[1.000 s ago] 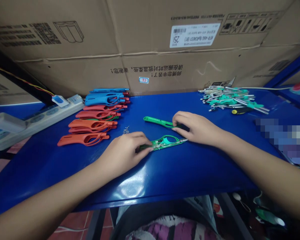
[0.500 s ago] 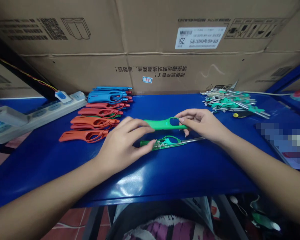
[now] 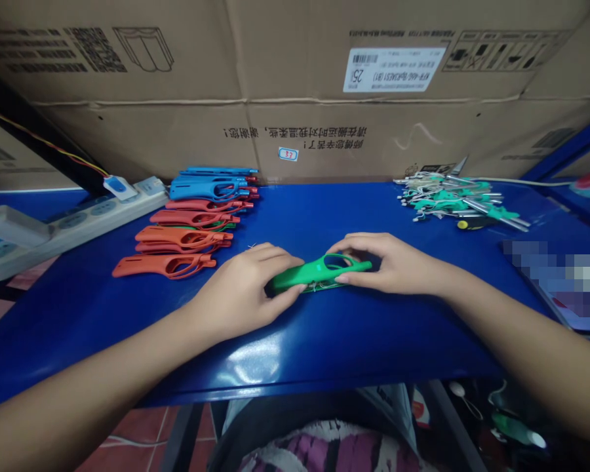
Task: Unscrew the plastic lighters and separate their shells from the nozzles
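A green lighter shell half [image 3: 309, 271] with a trigger loop lies over its other half near the middle of the table. Wires and small inner parts show in the narrow gap along the front edge. My left hand [image 3: 248, 285] is closed around the shell's left end, thumb in front. My right hand [image 3: 391, 262] pinches the loop end, with fingers behind and thumb in front. The metal tube of the lower half is hidden by the shell and my right hand.
Orange, red and blue lighter shells [image 3: 177, 235] are stacked at the left, beside a white power strip [image 3: 91, 219]. Teal igniter parts with metal tubes and wires [image 3: 465, 200] are heaped at the back right. A cardboard box [image 3: 295, 78] stands behind the blue table [image 3: 373, 347].
Both hands have brought the green shell half down and toward me onto the lower half, covering most of its inner parts. My right hand has shifted closer to the loop.
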`<state>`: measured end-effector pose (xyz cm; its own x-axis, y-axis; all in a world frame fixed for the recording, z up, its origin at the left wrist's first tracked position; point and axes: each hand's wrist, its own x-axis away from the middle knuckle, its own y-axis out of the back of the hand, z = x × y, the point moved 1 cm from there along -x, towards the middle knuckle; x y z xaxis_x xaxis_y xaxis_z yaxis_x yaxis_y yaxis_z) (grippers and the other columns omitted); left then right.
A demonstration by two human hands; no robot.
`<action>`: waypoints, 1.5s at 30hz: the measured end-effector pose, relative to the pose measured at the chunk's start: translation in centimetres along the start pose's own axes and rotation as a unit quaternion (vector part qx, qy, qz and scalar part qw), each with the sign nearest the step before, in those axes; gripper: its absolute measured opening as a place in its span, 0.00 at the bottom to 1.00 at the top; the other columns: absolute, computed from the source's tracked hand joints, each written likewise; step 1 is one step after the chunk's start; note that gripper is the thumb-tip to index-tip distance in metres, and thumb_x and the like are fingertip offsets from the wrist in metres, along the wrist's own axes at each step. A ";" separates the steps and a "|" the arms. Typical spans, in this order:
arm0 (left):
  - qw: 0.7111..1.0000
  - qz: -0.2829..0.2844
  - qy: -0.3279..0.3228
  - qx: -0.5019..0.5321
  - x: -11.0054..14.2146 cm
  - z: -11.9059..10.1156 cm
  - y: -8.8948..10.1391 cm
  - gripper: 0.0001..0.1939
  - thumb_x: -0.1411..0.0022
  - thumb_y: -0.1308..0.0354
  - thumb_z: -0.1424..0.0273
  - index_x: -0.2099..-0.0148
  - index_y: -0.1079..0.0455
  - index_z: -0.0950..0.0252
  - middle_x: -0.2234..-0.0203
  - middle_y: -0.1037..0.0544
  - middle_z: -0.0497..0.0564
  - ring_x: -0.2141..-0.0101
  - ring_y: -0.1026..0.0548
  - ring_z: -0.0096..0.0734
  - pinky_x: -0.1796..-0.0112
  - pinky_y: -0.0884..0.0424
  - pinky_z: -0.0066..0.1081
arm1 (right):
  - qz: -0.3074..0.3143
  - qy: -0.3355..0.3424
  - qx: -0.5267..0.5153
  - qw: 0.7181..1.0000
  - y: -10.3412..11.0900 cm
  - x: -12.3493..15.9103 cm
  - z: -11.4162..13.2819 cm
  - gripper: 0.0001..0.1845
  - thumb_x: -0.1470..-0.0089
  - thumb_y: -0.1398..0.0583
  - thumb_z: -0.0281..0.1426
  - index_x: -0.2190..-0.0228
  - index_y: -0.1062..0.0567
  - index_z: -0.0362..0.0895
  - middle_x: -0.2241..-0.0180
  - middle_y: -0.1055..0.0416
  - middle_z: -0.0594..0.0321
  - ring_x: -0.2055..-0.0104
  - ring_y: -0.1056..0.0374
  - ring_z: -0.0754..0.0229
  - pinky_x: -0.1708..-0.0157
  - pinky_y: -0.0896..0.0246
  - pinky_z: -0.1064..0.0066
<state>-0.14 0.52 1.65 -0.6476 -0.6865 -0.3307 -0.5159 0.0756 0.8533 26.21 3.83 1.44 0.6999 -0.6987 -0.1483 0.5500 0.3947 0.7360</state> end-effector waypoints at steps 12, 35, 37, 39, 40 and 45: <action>0.997 0.069 0.012 -0.013 0.2 0.7 -1.1 0.15 0.34 0.38 0.67 0.47 0.25 0.65 0.59 0.21 0.54 0.56 0.25 0.40 0.54 0.27 0.39 | 0.038 0.047 0.063 0.996 -0.5 0.0 -0.5 0.19 0.40 0.37 0.41 0.52 0.25 0.44 0.55 0.30 0.56 0.50 0.35 0.54 0.49 0.38 0.61; 0.997 0.069 0.027 -0.034 0.4 0.5 -1.0 0.15 0.32 0.40 0.64 0.46 0.24 0.63 0.58 0.22 0.53 0.56 0.24 0.40 0.56 0.25 0.37 | 0.038 0.063 0.098 0.992 -0.6 0.1 -0.5 0.17 0.41 0.36 0.38 0.52 0.25 0.43 0.55 0.29 0.55 0.51 0.33 0.54 0.50 0.36 0.61; 0.997 0.070 0.027 -0.035 0.4 0.5 -1.1 0.15 0.32 0.39 0.64 0.46 0.24 0.63 0.58 0.22 0.53 0.56 0.24 0.40 0.56 0.25 0.38 | 0.045 0.065 0.109 0.991 -0.7 0.0 -0.5 0.17 0.41 0.36 0.38 0.52 0.26 0.43 0.55 0.29 0.55 0.52 0.33 0.53 0.50 0.36 0.60; 0.997 0.068 0.031 -0.036 0.4 0.5 -1.2 0.15 0.33 0.39 0.64 0.46 0.24 0.63 0.57 0.22 0.53 0.56 0.24 0.40 0.56 0.26 0.38 | 0.048 0.066 0.117 0.990 -0.8 0.0 -0.6 0.18 0.40 0.36 0.39 0.52 0.26 0.43 0.55 0.29 0.54 0.52 0.33 0.53 0.50 0.36 0.59; 0.996 0.068 0.035 -0.038 0.4 0.5 -1.2 0.15 0.33 0.38 0.64 0.47 0.24 0.63 0.57 0.22 0.53 0.57 0.24 0.40 0.55 0.26 0.39 | 0.049 0.067 0.122 0.989 -0.8 0.0 -0.6 0.18 0.40 0.37 0.39 0.52 0.25 0.42 0.55 0.28 0.54 0.52 0.32 0.53 0.50 0.36 0.60; 0.993 0.060 0.019 -0.104 0.7 -0.1 -1.6 0.15 0.32 0.39 0.65 0.46 0.24 0.63 0.58 0.22 0.53 0.58 0.24 0.40 0.58 0.25 0.38 | 0.054 0.072 0.194 0.977 -0.9 0.1 -0.2 0.19 0.38 0.38 0.41 0.51 0.24 0.41 0.55 0.27 0.53 0.54 0.31 0.52 0.52 0.35 0.59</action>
<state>0.28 -0.16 0.10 -0.6730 -0.7093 -0.2096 -0.3076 0.0108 0.9514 25.89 3.54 0.67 0.8173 -0.5622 -0.1264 0.2747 0.1872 0.9431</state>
